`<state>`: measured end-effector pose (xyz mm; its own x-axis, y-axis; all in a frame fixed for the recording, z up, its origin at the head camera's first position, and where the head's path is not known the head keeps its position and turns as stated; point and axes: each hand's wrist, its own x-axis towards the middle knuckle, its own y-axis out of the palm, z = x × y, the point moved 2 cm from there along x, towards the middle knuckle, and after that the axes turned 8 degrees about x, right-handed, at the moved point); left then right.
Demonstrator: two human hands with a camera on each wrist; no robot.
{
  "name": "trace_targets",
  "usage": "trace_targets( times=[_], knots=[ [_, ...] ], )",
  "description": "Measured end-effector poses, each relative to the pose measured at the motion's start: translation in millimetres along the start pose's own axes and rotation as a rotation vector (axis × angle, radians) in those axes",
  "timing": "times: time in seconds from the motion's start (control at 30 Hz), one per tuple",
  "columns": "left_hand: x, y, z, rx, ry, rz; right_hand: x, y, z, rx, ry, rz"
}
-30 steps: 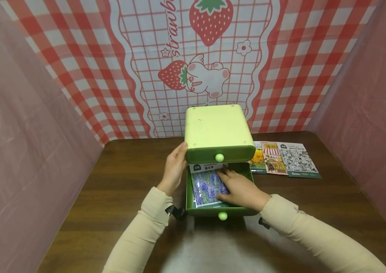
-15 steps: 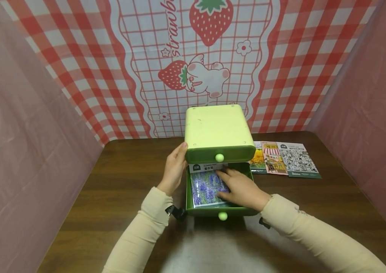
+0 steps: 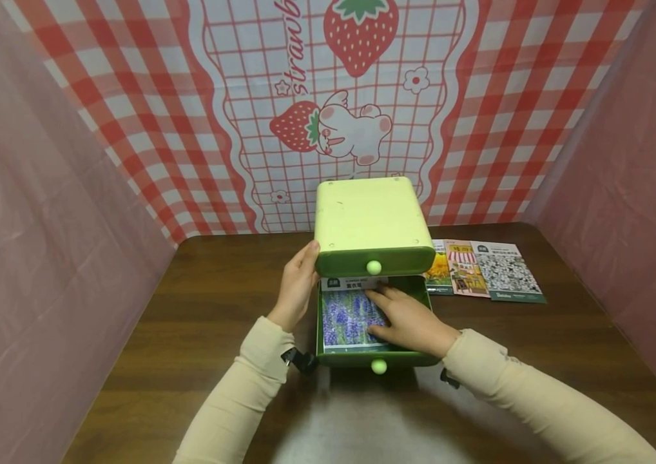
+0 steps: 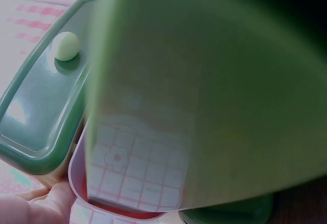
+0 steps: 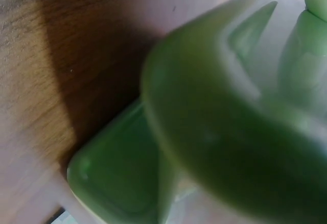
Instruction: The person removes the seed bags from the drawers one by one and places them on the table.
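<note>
Long cream sleeves (image 3: 242, 390) are worn with black wrist devices (image 3: 300, 360).

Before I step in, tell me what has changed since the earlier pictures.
The purple-flower packet's near end swung left; it lies straighter in the open drawer. The right hand stayed on it, the left hand against the cabinet; the three packets outside stayed put.

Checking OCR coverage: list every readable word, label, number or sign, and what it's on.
"strawb": checked cloth, sideways, cut off at top.
Purple-flower packet: heading too blurred to read.
Yellow-flower packet, pink packet, white-flower packet: print too small to read.
Wrist views: nothing readable.
</note>
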<state>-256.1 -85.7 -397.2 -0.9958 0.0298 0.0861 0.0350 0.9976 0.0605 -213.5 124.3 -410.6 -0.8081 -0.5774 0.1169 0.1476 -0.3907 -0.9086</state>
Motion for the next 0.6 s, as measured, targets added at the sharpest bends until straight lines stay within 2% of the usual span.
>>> trace_targets(
  times=[0.23,0.37,0.6],
  knots=[
    [-0.7,0.4,-0.8,0.003,-0.005,0.005,-2.5,0.1,-3.0,0.104,0.024,-0.004],
    [-0.7,0.7,-1.2,0.006,-0.005,0.006,-5.5,-2.5,-3.8,0.232,0.058,-0.014],
    [-1.1,1.2,-2.1,0.002,-0.007,-0.004,-8.1,-5.2,-5.4,0.515,0.182,-0.026]
  ],
)
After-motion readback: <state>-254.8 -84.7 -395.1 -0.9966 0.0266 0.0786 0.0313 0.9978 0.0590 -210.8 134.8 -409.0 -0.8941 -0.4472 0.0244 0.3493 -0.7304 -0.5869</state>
